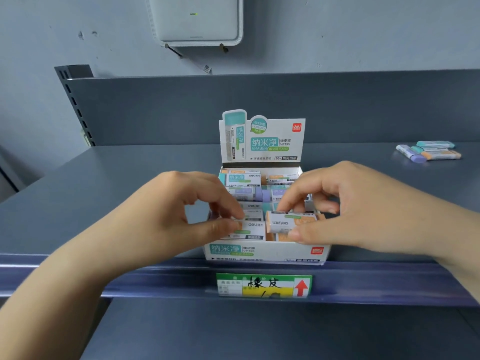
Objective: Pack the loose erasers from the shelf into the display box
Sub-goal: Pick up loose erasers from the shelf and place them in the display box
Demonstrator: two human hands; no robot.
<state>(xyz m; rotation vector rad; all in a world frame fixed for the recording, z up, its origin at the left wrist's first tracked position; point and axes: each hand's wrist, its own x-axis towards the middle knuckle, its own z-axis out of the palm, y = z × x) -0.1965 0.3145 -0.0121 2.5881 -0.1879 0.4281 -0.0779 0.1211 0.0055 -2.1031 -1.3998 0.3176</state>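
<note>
Looking down, head view: both hands work over the display box (265, 252) at the front edge of the shelf (130, 183).
Right hand (348, 203): grasping an orange eraser (291, 222) between thumb and curled fingers, at the front right of the box, just above the packed rows.
Left hand (181, 211): fingers curled, thumb and fingertips pinching a front-row eraser (250, 227) at the box's front left; its label reads right way up, while the one in the right hand reads upside down.
Between the hands: packed erasers (241, 179) in rows, teal, purple and orange ends showing, running back beyond the fingertips toward the box's upright header card (262, 139).
Far beyond the right hand: loose erasers (428, 152), a small cluster of purple, teal and orange, lying on the shelf well apart from the box, to its right.
Below the wrists: price tag (263, 285) with a red arrow, on the shelf's front rail.
Above, on the wall: white device (197, 19) with a green light.
</note>
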